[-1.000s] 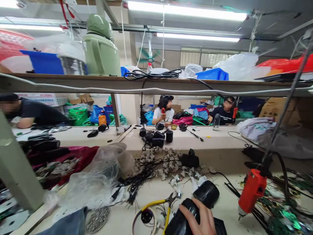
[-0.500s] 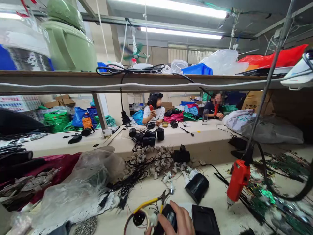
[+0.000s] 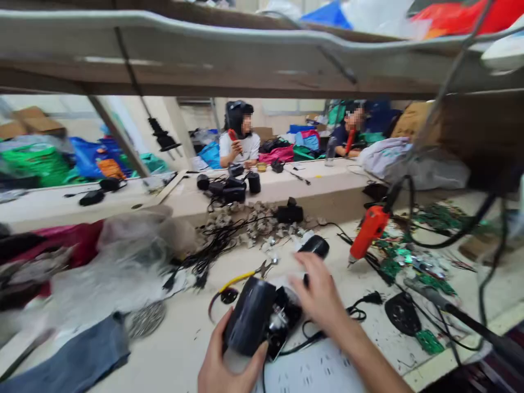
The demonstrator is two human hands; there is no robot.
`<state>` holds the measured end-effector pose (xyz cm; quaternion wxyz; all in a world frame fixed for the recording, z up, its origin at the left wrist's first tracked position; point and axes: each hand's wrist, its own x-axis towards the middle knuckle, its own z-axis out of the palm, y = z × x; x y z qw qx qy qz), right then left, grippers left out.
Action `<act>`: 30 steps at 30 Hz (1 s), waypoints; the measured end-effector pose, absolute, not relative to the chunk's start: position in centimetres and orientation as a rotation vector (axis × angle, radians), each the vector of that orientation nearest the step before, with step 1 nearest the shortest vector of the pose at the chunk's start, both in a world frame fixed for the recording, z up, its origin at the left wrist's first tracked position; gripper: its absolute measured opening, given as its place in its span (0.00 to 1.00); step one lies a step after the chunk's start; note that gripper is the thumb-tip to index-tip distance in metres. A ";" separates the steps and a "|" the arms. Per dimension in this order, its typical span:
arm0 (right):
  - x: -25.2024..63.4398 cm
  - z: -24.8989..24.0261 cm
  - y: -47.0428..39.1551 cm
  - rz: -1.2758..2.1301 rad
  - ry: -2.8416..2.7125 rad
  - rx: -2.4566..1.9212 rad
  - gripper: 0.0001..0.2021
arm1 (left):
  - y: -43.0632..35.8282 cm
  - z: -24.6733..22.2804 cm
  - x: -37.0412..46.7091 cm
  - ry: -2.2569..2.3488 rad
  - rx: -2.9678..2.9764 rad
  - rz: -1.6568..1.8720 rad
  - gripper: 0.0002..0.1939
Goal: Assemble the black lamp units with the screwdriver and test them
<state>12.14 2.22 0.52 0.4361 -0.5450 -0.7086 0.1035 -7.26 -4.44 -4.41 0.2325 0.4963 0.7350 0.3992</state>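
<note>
My left hand [image 3: 231, 357] is wrapped round a black cylindrical housing [image 3: 250, 316] near the bottom centre. Against its right side is an opened black part with silvery innards [image 3: 278, 322] and a black cord. My right hand [image 3: 317, 289] reaches over that part from the right, fingers bent and partly apart; blur hides whether they grip anything. Just behind lie yellow-handled pliers [image 3: 239, 279]. Another black housing [image 3: 315, 246] rests beyond my right fingertips. A white sheet with printed marks [image 3: 315, 368] lies below the hands.
An orange-red power tool [image 3: 369, 232] hangs at the right above green circuit boards [image 3: 429, 338]. Clear plastic bags [image 3: 110, 278] and a grey-blue cloth [image 3: 77, 357] lie left. Small white parts [image 3: 245, 224] are piled behind. Two people sit across the bench under a shelf [image 3: 184, 65].
The view has tilted down. My left hand now shows, holding the black housing. My right hand has moved away from the pliers, and its forearm is visible. The orange-red tool hangs more tilted.
</note>
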 end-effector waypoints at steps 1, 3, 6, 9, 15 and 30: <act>13.4 -0.2 3.2 0.169 -1.727 -1.404 0.17 | -4.5 -4.1 -7.1 1.981 1.356 1.105 0.36; 15.7 -1.8 5.2 0.015 -1.744 -1.493 0.19 | -4.4 -3.8 -6.8 1.944 1.307 1.195 0.35; 18.2 -3.5 7.5 -0.130 -1.796 -1.721 0.30 | -4.2 -4.2 -6.8 1.918 1.239 1.302 0.35; 19.4 -4.4 9.1 -0.114 -1.836 -1.950 0.40 | -4.1 -4.6 -6.9 1.893 1.219 1.311 0.37; 18.9 -4.5 10.6 0.013 -1.871 -1.977 0.42 | -4.1 -4.7 -7.1 1.864 1.209 1.358 0.36; 14.3 2.0 1.7 -0.267 -1.979 -1.490 0.42 | -3.6 -4.7 -7.2 1.803 1.105 1.445 0.40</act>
